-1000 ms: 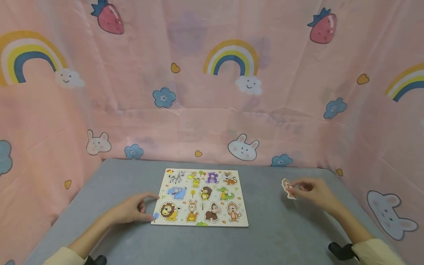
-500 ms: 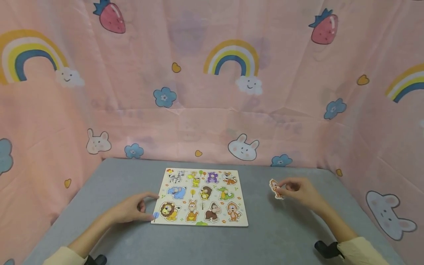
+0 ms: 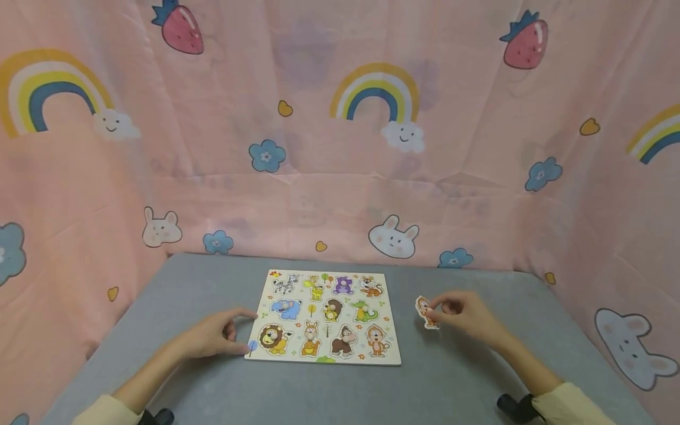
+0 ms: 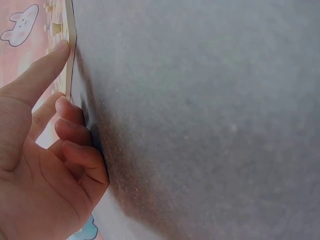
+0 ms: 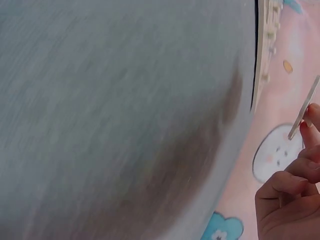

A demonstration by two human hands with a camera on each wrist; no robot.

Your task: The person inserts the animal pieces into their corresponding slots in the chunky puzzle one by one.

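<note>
My left hand (image 3: 211, 335) rests at the left edge of the animal puzzle board (image 3: 294, 297), index finger farther up the edge and thumb near the lower corner. In the left wrist view the thumb (image 4: 42, 72) is stretched out against the board's side, the other fingers bent below. To the right of the board, my right hand (image 3: 464, 319) pinches a monkey puzzle piece (image 3: 427, 314) between thumb and index finger, above the table. That piece is seen edge-on in the right wrist view. A matching monkey picture (image 3: 377, 342) fills the board's lower right corner.
Knobbed animal pieces such as the lion (image 3: 272, 339) and the elephant (image 3: 287, 309) sit in the board. Everything stands on a grey table (image 3: 340, 392). Pink printed cloth (image 3: 313, 206) hangs behind it and along both sides.
The right hand has carried the monkey puzzle piece leftward, closer to the board, and slightly toward the front. The left hand and the board have stayed in place.
</note>
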